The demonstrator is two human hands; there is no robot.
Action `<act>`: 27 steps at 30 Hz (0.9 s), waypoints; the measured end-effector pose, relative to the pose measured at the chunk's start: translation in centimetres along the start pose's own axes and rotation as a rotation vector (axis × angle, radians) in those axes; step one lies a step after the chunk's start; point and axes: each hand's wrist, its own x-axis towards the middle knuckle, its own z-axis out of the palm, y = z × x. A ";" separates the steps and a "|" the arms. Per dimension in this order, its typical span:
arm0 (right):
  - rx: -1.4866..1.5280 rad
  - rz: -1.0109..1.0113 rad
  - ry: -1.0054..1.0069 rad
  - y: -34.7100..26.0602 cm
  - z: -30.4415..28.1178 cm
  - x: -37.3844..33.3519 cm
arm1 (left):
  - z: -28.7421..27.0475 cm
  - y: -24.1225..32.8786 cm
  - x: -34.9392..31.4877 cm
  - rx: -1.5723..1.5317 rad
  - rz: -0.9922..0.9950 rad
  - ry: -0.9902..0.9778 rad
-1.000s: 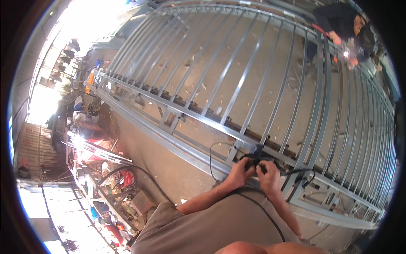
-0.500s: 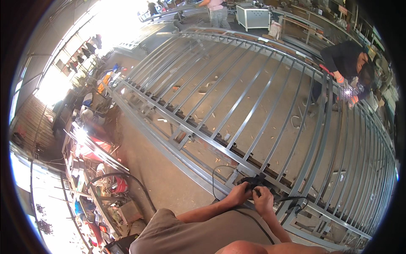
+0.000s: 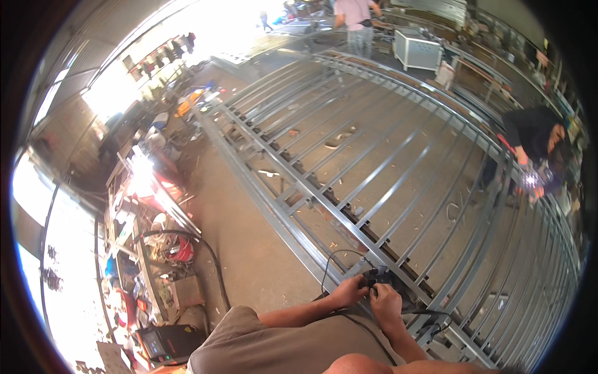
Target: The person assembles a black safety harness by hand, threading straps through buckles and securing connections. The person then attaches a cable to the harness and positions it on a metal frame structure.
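Reaching forward with both forearms slanting inward, backs of hands upward. Clamping the bent fingers of left hand (image 3: 349, 292) and right hand (image 3: 387, 303), close together, onto a small black object (image 3: 371, 275) beside a silver barred frame (image 3: 306, 184).

You hold a small, lumpy black object (image 3: 370, 278) between your left hand (image 3: 349, 291) and right hand (image 3: 385, 302). Your grip covers much of it, so it may be more than one piece. Its dark upper part shows against the silver-grey barred metal frame (image 3: 339, 215), touching or not, you cannot tell.
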 end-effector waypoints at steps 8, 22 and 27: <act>0.113 -0.015 0.089 -0.4 2.0 1.3 | -2.6 -0.8 -0.3 -0.017 0.136 0.010; 0.643 0.365 -0.133 -4.2 0.3 7.4 | -10.3 -0.1 3.1 -0.405 0.024 -0.128; 0.380 0.408 0.084 -8.2 0.8 8.7 | -11.7 1.4 3.6 -0.470 -0.008 -0.105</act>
